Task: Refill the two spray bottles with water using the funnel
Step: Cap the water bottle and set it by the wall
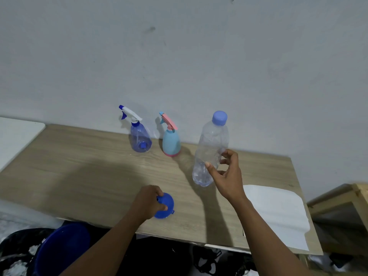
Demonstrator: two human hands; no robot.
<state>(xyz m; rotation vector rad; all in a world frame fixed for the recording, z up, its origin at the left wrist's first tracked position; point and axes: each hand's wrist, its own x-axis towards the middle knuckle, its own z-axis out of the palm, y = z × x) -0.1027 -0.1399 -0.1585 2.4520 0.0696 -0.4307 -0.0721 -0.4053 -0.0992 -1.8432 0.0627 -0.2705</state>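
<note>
Head view: the blue funnel lies at the lower centre of the frame, near the front edge of the wooden table, with the left hand curled over it, fingers closed round its rim. It looks gripped but not yet lifted clear; whether it touches the tabletop cannot be told.

Right of centre, the right hand is at the clear plastic water bottle, thumb against its front and fingers spread loosely beside and behind it, half open, not clamped. The bottle leans slightly and its blue cap is on. How much water it holds is hard to read through the clear wall.

Toward the middle of the frame, against the grey wall, stand the two spray bottles just beside each other: a translucent blue spray bottle with a white and blue trigger head, and a light blue spray bottle with a pink trigger head. Both heads are screwed on, so neither is open for filling.

The task appears to be at its start: unscrewing both heads, seating the funnel, uncapping and pouring all remain.

A white sheet lies at the lower right of the table, and a blue bucket sits below the table at lower left.
</note>
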